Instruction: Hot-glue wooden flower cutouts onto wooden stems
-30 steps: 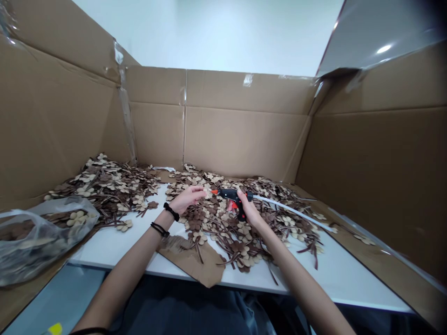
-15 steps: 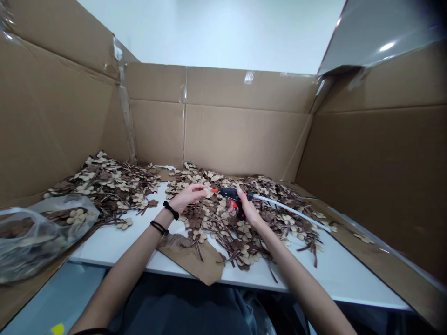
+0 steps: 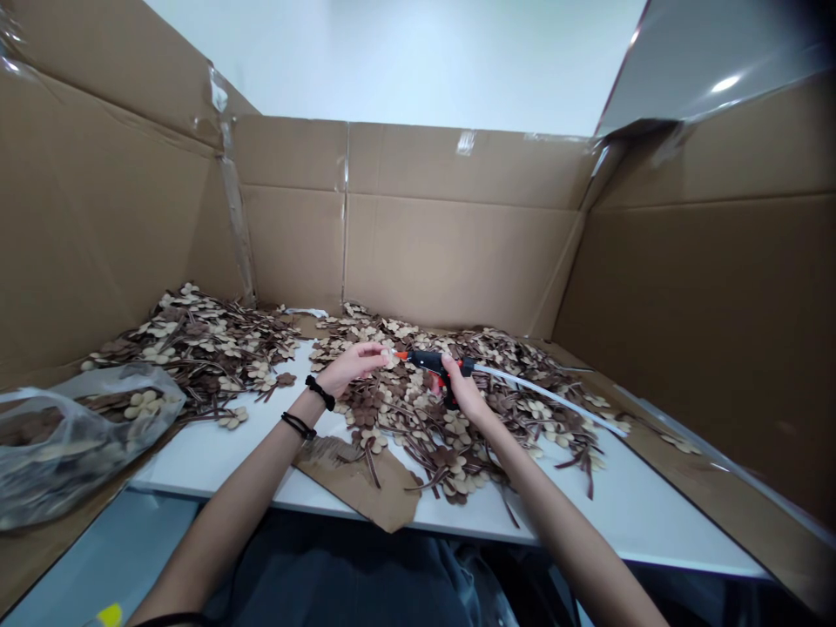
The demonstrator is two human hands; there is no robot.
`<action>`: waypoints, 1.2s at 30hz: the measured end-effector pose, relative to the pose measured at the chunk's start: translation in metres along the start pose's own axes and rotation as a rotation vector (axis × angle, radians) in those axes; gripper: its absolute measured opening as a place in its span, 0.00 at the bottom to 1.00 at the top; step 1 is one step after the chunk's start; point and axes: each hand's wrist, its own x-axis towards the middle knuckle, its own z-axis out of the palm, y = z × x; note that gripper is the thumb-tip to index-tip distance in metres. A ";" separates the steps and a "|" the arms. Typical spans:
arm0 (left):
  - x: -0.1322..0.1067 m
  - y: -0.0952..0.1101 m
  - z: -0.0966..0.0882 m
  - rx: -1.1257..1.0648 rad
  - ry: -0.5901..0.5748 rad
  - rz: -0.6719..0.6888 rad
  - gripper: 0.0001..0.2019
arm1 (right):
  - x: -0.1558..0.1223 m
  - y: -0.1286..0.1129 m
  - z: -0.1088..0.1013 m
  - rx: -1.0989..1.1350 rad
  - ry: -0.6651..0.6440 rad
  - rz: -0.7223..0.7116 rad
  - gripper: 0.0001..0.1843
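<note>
The right hand (image 3: 462,387) is wrapped around a black and red glue gun (image 3: 428,361). The gun is up over the middle of the counter (image 3: 653,514), and its orange tip points at the left hand. A long white glue stick (image 3: 542,393) pokes out of its back end.

The left hand (image 3: 353,367) has its fingers pinched nearly together on a small pale piece (image 3: 390,356), right by the tip. The piece is too small to see well, and I cannot tell if the tip touches it. Black bands (image 3: 320,394) go around the left wrist.

Under the hands is a big, messy pile of brown and cream flowers (image 3: 450,457) with thin stems. Another flower pile (image 3: 202,348) is on the left, with a clear plastic bag (image 3: 97,461) of flowers near it. A flat bit of cardboard (image 3: 375,488) lies at the front edge.
</note>
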 end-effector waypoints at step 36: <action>-0.026 -0.042 -0.036 0.191 0.070 0.053 0.15 | 0.018 0.049 0.013 -0.362 -0.477 -0.066 0.21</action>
